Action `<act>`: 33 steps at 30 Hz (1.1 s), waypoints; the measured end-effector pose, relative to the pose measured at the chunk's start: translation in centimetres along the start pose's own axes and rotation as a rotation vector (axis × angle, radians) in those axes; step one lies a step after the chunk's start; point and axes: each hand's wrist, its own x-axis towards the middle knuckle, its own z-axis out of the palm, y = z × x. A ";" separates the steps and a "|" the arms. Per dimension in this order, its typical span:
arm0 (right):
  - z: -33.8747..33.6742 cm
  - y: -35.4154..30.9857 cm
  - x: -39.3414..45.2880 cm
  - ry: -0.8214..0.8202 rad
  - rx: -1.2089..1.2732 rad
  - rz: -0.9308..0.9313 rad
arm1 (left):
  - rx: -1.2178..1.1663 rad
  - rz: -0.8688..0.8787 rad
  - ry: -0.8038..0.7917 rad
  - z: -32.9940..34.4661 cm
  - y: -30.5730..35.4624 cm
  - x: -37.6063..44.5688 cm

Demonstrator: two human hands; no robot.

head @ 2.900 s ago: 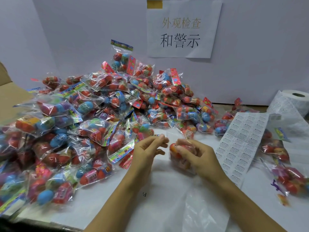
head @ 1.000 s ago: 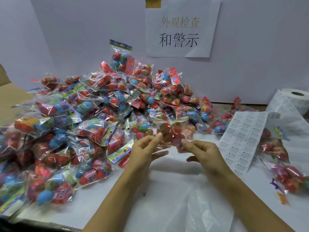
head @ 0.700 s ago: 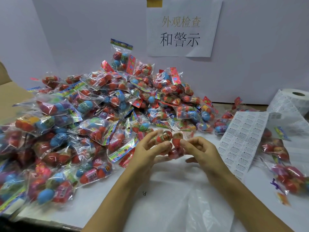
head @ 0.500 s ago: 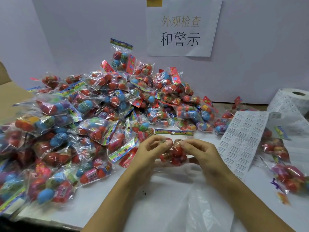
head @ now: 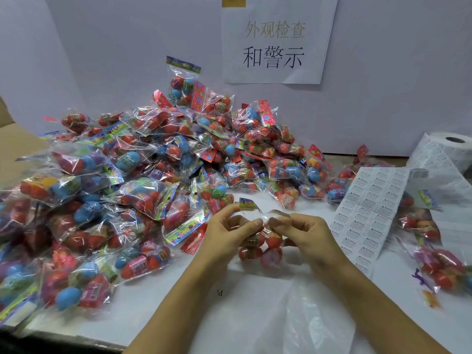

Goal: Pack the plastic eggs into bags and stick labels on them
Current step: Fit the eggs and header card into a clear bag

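Heap of bagged eggs (head: 143,190) left; label sheet (head: 367,215) right

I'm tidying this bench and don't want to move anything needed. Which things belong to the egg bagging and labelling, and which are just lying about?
In use:
- bag of eggs, pinched by left hand and right hand
- label sheet
- label roll
- pile of packed bags

Lying about:
- paper sign on the wall
- cardboard box, far left

The white table (head: 158,310) bears a pile of bagged eggs (head: 143,180) and a label sheet (head: 367,215).
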 end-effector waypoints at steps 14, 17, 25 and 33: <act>-0.2 -0.1 0.2 0.139 0.038 0.081 | 0.773 0.389 0.126 -0.1 -0.9 -0.1; -0.1 -0.1 0.3 0.157 0.046 0.077 | 0.779 0.561 0.045 0.6 -0.9 -0.5; -1.1 -0.1 0.9 0.256 0.069 0.065 | 1.005 0.414 -0.483 2.9 -1.9 -2.6; -2.4 -0.3 0.9 0.119 -0.387 0.051 | 0.857 0.253 -0.527 2.2 -1.7 -1.2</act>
